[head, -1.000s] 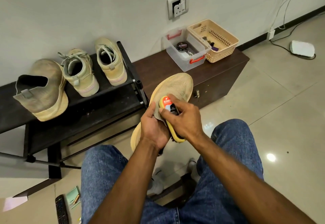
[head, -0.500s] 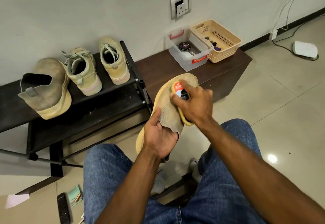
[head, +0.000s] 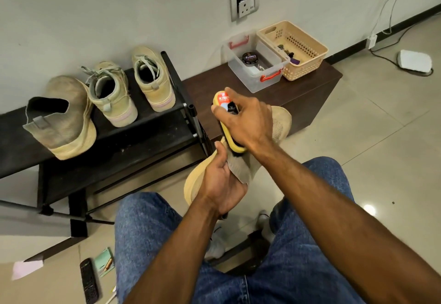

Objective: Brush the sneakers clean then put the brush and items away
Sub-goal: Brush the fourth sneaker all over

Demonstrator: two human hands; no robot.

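Yellow-backed brush (head: 225,122) sits locked in your right hand (head: 248,122), fingers clamped over its top so the bristles press down onto the sneaker (head: 281,122). Your left hand (head: 220,184) wraps the heel end, its grip closed on the fabric to steady the shoe above your knees. At ten o'clock three more shoes wait on the rack (head: 133,136); at one o'clock the clear box (head: 256,79) and basket (head: 307,65) likely take the things afterwards.

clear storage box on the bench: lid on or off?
Off. The clear storage box is open-topped, no lid in view; the polish tin inside shows unobstructed.
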